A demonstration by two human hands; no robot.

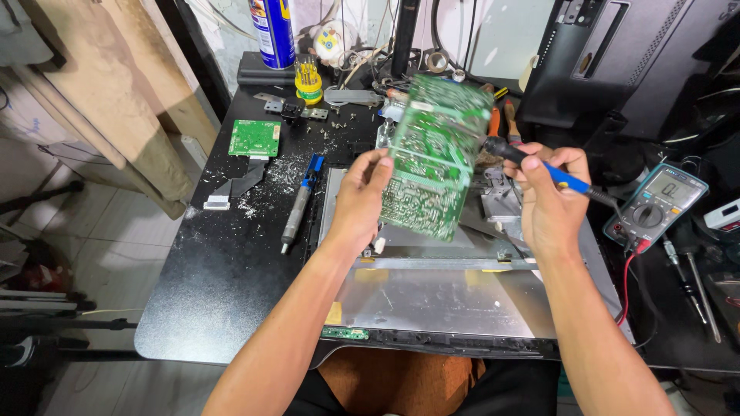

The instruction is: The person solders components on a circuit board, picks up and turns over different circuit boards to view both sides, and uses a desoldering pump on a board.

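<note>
My left hand (361, 194) holds a large green circuit board (432, 154) upright by its left edge, solder side facing me, above a metal monitor back panel (432, 296). My right hand (549, 194) grips a soldering iron with a blue and black handle (539, 163), and its tip touches the board's right edge. The board is blurred from motion.
A desoldering pump (299, 204) and a small green board (255, 138) lie on the black table (223, 270) at left. A multimeter (657, 204) with red leads sits at right. A spray can (273, 31), a yellow screwdriver set (308, 81) and a black monitor shell (609, 62) stand at the back.
</note>
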